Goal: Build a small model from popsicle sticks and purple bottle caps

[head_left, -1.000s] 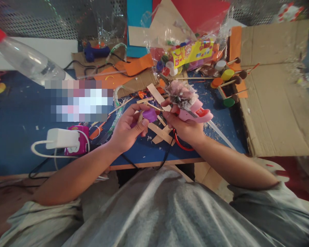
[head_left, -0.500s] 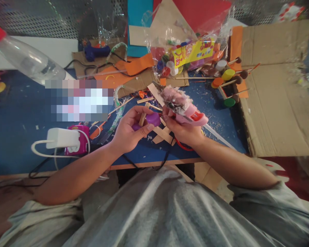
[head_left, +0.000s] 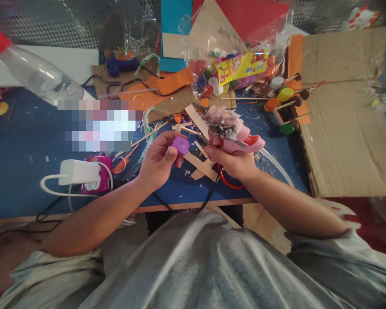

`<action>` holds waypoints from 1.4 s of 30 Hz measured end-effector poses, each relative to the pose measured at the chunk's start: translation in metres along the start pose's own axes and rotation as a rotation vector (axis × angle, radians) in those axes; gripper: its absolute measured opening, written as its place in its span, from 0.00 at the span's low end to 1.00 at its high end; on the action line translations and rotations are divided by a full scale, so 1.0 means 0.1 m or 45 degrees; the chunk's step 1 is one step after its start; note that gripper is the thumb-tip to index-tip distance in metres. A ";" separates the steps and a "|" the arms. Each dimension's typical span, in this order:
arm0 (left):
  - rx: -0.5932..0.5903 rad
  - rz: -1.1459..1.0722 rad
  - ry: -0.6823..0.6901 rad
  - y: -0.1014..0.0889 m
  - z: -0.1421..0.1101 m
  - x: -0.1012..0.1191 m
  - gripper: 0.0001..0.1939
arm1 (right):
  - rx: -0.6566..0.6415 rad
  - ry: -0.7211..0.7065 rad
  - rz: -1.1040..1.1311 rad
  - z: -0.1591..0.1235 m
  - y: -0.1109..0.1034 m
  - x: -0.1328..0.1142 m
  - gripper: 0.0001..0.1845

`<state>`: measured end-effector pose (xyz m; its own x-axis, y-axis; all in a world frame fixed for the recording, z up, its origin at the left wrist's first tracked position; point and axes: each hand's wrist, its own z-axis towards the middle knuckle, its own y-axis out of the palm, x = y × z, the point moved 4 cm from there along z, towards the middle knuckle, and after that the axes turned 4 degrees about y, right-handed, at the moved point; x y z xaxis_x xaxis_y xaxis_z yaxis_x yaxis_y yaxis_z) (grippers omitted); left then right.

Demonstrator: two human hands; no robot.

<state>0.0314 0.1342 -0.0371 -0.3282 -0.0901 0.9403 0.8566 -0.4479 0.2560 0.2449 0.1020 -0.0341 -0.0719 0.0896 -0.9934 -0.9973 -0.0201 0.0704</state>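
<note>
The left hand point(head_left: 162, 161) has its fingers drawn narrow around a purple cap point(head_left: 181, 146), thumb against its near side, above the middle of the blue counter point(head_left: 22, 159); a thin wooden stick point(head_left: 190, 130) reaches from just above the cap toward the other hand. The cap looks like light, fairly stiff plastic with a smooth skin that may slip, so a pinch on its side wall should suit it better than one on its face. The right hand point(head_left: 236, 162) has its fingers closed around a pink glue gun point(head_left: 239, 143), though how they sit underneath is hidden. The gun is probably light too, with a hard shell; its grip seems the place to hold, away from the front, which could be hot. A fuzzy clump point(head_left: 223, 122) on its upper front looks soft and loose, poor for holding. A pale glue stick point(head_left: 278, 165) trails from the back and would likely bend if knocked. The wooden stick looks stiff but easily snapped, best held near its middle.
</note>
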 end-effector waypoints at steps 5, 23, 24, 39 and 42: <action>0.158 0.053 0.127 -0.12 0.03 -0.01 0.25 | -0.089 -0.092 -0.129 0.01 -0.03 -0.07 0.28; 0.100 0.215 0.262 -0.15 0.00 0.07 0.24 | -0.196 -0.278 -0.260 0.03 -0.02 -0.10 0.17; 0.101 0.220 0.260 -0.15 0.00 0.07 0.24 | -0.178 -0.266 -0.271 0.03 -0.03 -0.09 0.17; 0.093 0.209 0.285 -0.16 -0.01 0.05 0.23 | -0.092 -0.168 -0.277 0.04 -0.03 -0.10 0.15; 0.124 0.223 0.239 -0.18 0.00 0.03 0.24 | -0.070 -0.102 -0.212 0.04 -0.07 -0.05 0.13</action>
<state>0.0149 0.1417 -0.0390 -0.2320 -0.3257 0.9165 0.9381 -0.3240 0.1223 0.2521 0.1053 -0.0293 0.0908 0.1751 -0.9803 -0.9934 -0.0528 -0.1014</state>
